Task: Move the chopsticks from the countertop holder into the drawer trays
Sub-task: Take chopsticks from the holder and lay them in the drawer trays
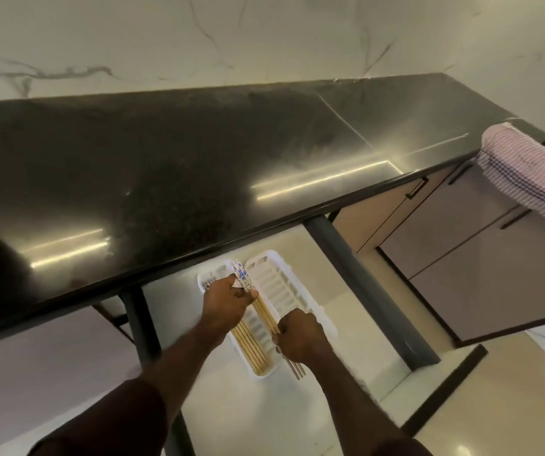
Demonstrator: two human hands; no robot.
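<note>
Below the black countertop edge, an open drawer holds two white slotted trays: a left tray [266,373] and a right tray [284,278]. Several wooden chopsticks [248,343] lie in the left tray. A bundle of chopsticks with blue-and-white patterned tops [264,307] is held over the trays by both hands. My left hand [228,302] pinches the patterned end of the bundle. My right hand [300,337] grips the plain wooden end, whose tips stick out below the fist. The countertop holder is not in view.
The black countertop [199,166] spans the view above the drawer. Grey drawer rails [363,284] run on both sides. A pink striped towel [524,172] hangs at the right over a cabinet. An open cabinet door [494,284] stands right of the drawer.
</note>
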